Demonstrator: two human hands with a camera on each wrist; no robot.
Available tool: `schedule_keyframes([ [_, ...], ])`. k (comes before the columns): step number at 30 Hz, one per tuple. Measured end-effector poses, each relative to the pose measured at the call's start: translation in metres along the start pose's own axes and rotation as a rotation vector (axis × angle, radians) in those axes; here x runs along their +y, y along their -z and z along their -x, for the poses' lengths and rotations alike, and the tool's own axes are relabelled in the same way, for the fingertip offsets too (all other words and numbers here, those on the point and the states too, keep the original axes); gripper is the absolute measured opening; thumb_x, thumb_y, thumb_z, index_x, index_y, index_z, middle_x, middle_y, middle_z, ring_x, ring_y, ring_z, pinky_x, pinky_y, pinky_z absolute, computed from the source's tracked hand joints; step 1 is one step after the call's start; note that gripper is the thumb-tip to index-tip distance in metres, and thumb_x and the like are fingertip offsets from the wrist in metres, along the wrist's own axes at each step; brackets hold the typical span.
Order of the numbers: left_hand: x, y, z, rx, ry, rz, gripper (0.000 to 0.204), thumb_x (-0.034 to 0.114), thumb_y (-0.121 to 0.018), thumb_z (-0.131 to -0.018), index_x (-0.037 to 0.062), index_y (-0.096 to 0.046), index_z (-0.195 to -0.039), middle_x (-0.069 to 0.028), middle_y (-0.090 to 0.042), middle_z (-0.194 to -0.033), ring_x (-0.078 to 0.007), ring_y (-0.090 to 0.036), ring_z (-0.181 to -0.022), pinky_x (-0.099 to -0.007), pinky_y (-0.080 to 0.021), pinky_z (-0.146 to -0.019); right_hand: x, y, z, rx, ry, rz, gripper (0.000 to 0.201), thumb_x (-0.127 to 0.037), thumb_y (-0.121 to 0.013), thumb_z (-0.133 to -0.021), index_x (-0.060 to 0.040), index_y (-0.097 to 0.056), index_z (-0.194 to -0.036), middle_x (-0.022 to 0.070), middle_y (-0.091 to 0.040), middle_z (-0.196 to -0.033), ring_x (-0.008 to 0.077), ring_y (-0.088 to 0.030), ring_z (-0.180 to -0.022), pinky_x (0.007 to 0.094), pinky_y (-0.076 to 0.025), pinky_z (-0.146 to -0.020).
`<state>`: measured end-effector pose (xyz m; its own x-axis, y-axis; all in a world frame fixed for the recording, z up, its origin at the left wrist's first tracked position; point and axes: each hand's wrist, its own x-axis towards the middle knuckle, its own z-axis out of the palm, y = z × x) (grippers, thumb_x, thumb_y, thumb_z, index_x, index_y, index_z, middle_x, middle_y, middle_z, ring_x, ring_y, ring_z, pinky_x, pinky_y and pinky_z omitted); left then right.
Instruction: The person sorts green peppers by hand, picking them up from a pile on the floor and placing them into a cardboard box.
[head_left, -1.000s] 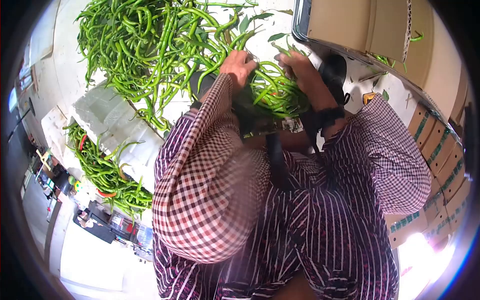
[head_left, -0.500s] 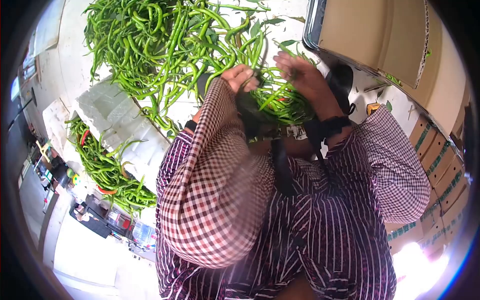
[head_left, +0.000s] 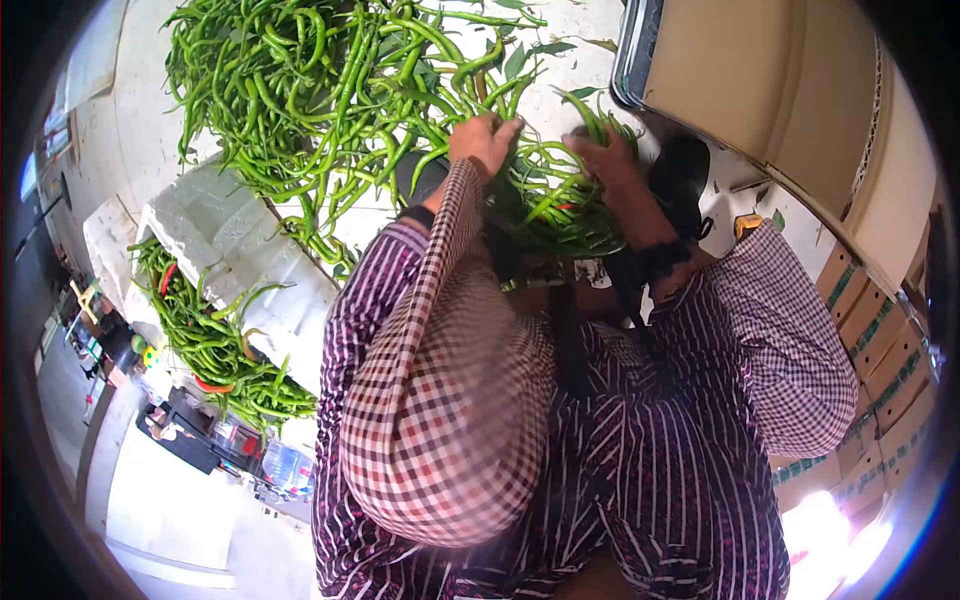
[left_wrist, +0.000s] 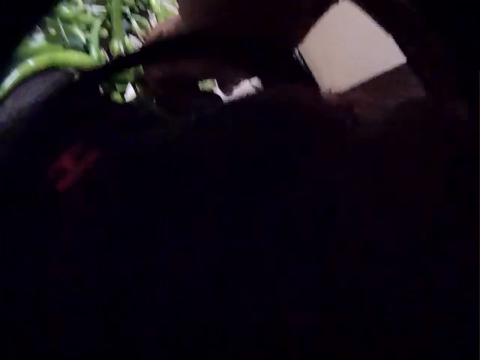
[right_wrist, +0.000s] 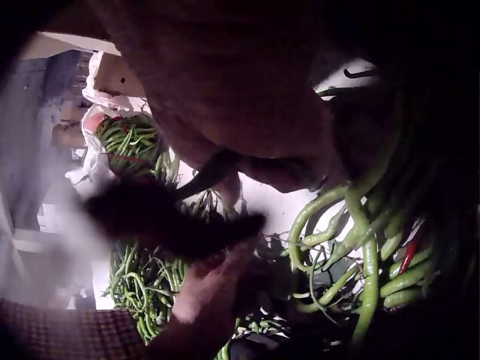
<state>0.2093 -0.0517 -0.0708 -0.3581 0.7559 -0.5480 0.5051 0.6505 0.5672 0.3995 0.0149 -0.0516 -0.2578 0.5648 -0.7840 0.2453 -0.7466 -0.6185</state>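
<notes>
In the head view, my left hand [head_left: 482, 143] reaches the near edge of a large heap of green chili peppers [head_left: 290, 70], fingertips among the loose ones; I cannot tell whether it pinches one. To its right my right hand [head_left: 608, 160] holds a few green chili peppers [head_left: 595, 118] that stick out past its fingers. Between and below the hands lies a smaller clump of chili peppers [head_left: 560, 205] with a red one in it. The right wrist view has the shaded right hand [right_wrist: 232, 97] at the top, with curved peppers [right_wrist: 364, 247] below it.
A white foam block [head_left: 215, 215] stands to the left, with another batch of green and red peppers [head_left: 215, 345] beside it. At upper right is a large cardboard box [head_left: 760, 90]. Stacked cartons [head_left: 880, 350] are at far right. The left wrist view is mostly dark.
The left hand drew back from the heap, then returned to its edge. The right hand, spread over the clump half a second ago, has closed around peppers and moved slightly right.
</notes>
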Motion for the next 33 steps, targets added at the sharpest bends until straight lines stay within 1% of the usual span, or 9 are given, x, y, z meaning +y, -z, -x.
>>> schedule_keyframes([
  [4, 0.005, -0.011, -0.011, -0.007, -0.028, -0.276, 0.038, 0.039, -0.066, -0.079, 0.0008, -0.065, -0.085, -0.0229, -0.065, -0.079, -0.0398, -0.064, -0.078, -0.0483, -0.05, -0.072, 0.018, 0.011, -0.005, 0.047, -0.101, 0.073, 0.039, -0.021, -0.074, -0.075, -0.0003, -0.055, -0.103, 0.0069, -0.056, -0.075, 0.0158, -0.053, -0.059, 0.0314, -0.043, -0.052],
  [9, 0.01, 0.003, 0.008, -0.037, 0.052, -0.013, 0.041, 0.037, -0.07, -0.073, 0.0005, -0.065, -0.091, -0.0204, -0.066, -0.084, -0.0346, -0.063, -0.08, -0.0441, -0.049, -0.076, 0.05, 0.032, -0.008, 0.539, 0.474, 0.962, 0.034, -0.012, -0.054, -0.076, 0.0057, -0.052, -0.105, 0.0321, -0.056, -0.095, 0.0482, -0.055, -0.094, 0.055, -0.043, -0.083],
  [14, -0.005, 0.015, 0.019, 0.117, 0.094, 0.429, 0.025, 0.013, -0.065, -0.079, 0.0035, -0.063, -0.102, -0.009, -0.066, -0.086, -0.0126, -0.061, -0.079, -0.028, -0.049, -0.072, 0.029, 0.042, 0.003, 0.388, 0.346, 0.995, 0.028, -0.01, -0.048, -0.079, 0.0043, -0.052, -0.102, 0.0301, -0.055, -0.098, 0.0471, -0.055, -0.096, 0.0524, -0.044, -0.082],
  [18, 0.004, 0.034, -0.017, 0.561, -0.164, 0.221, 0.025, 0.016, -0.072, -0.078, -0.0021, -0.056, -0.087, -0.0235, -0.062, -0.075, -0.0422, -0.06, -0.067, -0.0467, -0.047, -0.061, 0.016, 0.03, 0.009, 0.506, 0.375, 1.083, 0.021, -0.008, -0.048, -0.081, 0.0039, -0.053, -0.099, 0.0264, -0.055, -0.092, 0.044, -0.057, -0.086, 0.0493, -0.045, -0.076],
  [23, -0.01, 0.032, -0.041, 0.416, -0.106, -0.186, 0.033, 0.024, -0.073, -0.078, -0.0032, -0.059, -0.089, -0.0238, -0.064, -0.076, -0.0423, -0.062, -0.071, -0.0485, -0.048, -0.065, -0.017, 0.017, 0.013, 0.112, -0.037, 0.259, 0.022, -0.017, -0.057, -0.086, -0.0016, -0.057, -0.103, 0.0157, -0.061, -0.099, 0.0268, -0.06, -0.091, 0.0385, -0.048, -0.075],
  [25, -0.001, 0.04, -0.035, 0.617, -0.198, -0.106, 0.029, 0.025, -0.07, -0.08, -0.0014, -0.06, -0.088, -0.0233, -0.063, -0.08, -0.0415, -0.061, -0.074, -0.0479, -0.048, -0.065, -0.025, 0.002, 0.013, -0.042, -0.17, -0.053, 0.024, -0.019, -0.059, -0.088, -0.0038, -0.059, -0.107, 0.0119, -0.062, -0.103, 0.0203, -0.06, -0.096, 0.0343, -0.048, -0.076],
  [29, 0.034, 0.036, 0.016, 0.207, -0.349, -0.201, 0.026, 0.027, -0.063, -0.083, 0.0037, -0.058, -0.095, -0.0173, -0.053, -0.081, -0.0384, -0.057, -0.075, -0.0461, -0.047, -0.066, -0.043, -0.039, 0.025, -0.257, -0.112, -0.344, 0.033, -0.02, -0.06, -0.091, -0.001, -0.057, -0.117, 0.0049, -0.061, -0.104, 0.0135, -0.056, -0.097, 0.0286, -0.044, -0.082],
  [31, 0.041, 0.03, 0.035, 0.079, -0.447, -0.105, 0.026, 0.025, -0.062, -0.083, 0.0052, -0.058, -0.1, -0.0173, -0.054, -0.084, -0.0373, -0.058, -0.078, -0.0461, -0.048, -0.067, -0.029, -0.042, 0.016, -0.377, 0.29, -0.211, 0.036, -0.021, -0.063, -0.09, 0.0015, -0.057, -0.117, 0.0047, -0.061, -0.107, 0.0134, -0.055, -0.098, 0.0288, -0.043, -0.085],
  [33, 0.035, 0.032, 0.032, 0.083, -0.538, -0.044, 0.03, 0.023, -0.065, -0.081, 0.0055, -0.06, -0.105, -0.0171, -0.056, -0.085, -0.0349, -0.059, -0.079, -0.0433, -0.049, -0.07, -0.031, -0.046, 0.01, -0.326, -0.033, -0.361, 0.034, -0.02, -0.061, -0.091, 0.0021, -0.057, -0.117, 0.0054, -0.061, -0.107, 0.0137, -0.055, -0.101, 0.0281, -0.042, -0.087],
])
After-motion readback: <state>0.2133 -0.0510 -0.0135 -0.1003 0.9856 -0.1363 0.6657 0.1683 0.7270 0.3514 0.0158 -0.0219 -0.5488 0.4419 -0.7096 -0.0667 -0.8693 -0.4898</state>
